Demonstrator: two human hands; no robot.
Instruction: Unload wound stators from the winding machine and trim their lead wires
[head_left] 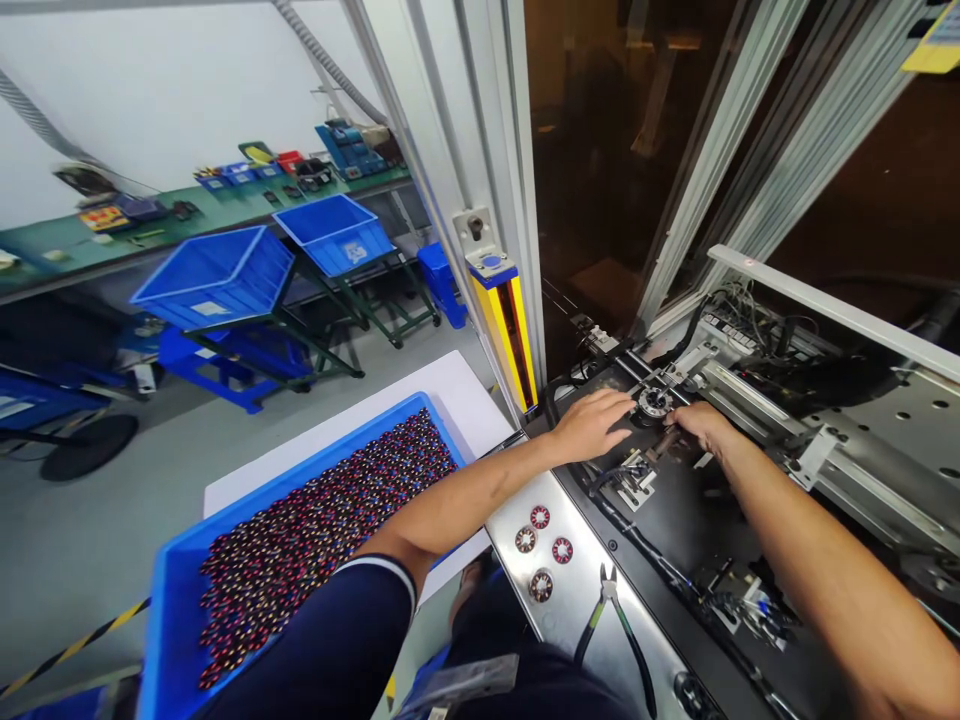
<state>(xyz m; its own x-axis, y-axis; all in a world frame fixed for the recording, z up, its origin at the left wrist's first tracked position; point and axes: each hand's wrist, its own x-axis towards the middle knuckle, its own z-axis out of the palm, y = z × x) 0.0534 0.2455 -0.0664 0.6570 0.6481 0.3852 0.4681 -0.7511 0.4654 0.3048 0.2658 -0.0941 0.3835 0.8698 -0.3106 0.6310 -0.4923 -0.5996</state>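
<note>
A round metal fixture with a ring-shaped, slotted face [655, 402] sits on the machine's black bed, between my two hands. My left hand [596, 425] is at its left, fingers stretched toward its edge and thumb apart; I see nothing held there. On the opposite side, my right hand [701, 422] has its fingers bent together at the fixture's lower right edge. What those fingertips pinch, if anything, is hidden. Below the left hand is a small metal bracket [637, 482] on the bed.
Several small motor stators [562, 550] and diagonal cutters [609, 600] lie on the metal ledge. A blue tray [172, 590] full of similar stators stands at left. A yellow light-curtain post [506, 335] rises beside the left forearm. Rails and a white bar [832, 310] flank the right.
</note>
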